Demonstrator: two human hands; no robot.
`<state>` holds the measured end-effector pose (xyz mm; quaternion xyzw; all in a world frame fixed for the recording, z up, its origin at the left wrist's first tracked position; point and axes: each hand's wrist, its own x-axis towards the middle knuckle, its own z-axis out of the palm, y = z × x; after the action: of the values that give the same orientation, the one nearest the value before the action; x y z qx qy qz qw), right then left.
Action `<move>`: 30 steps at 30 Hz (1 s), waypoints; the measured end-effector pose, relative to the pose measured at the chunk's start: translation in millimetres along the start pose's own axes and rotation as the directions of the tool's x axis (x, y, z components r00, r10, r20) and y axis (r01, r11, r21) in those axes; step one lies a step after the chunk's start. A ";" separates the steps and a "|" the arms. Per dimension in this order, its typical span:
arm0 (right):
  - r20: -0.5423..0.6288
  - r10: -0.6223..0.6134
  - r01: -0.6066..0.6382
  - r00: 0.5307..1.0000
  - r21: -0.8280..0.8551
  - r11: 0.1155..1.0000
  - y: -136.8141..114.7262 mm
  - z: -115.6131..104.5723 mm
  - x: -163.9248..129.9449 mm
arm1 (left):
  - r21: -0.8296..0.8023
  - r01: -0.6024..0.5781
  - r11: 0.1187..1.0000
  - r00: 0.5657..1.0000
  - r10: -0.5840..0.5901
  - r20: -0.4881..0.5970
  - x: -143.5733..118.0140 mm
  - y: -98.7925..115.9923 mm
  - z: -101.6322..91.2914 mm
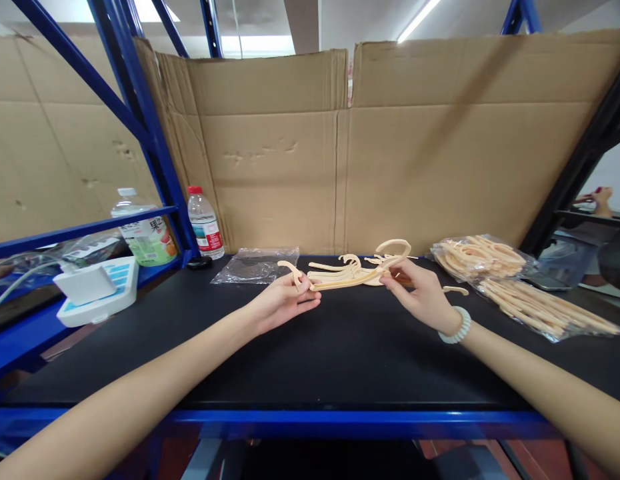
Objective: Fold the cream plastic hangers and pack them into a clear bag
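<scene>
I observe my left hand [283, 300] pinching one end of a long, curved, cream-coloured plastic strip [346, 281], and my right hand [424, 293] gripping its other end; the strip is held just above the black work surface [340, 353], toward its rear edge. A small pile of cream plastic hook-shaped pieces [353, 267] lies just behind it. Clear bags of similar pieces [495, 267] sit at the right rear; an empty clear plastic bag [255, 265] lies left of centre.
</scene>
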<state>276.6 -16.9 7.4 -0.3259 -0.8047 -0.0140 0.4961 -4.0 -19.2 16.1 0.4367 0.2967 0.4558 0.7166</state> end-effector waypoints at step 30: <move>-0.068 -0.260 0.243 0.963 -0.191 0.951 -14.5 7.6 -9.0 | 0.130 -0.027 0.991 0.981 0.051 -0.186 -0.4 -5.8 3.5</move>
<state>265.4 -30.3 0.6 -0.2633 -0.8113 -0.1653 0.4951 1.0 -22.0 12.5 0.4420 0.3833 0.4894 0.6467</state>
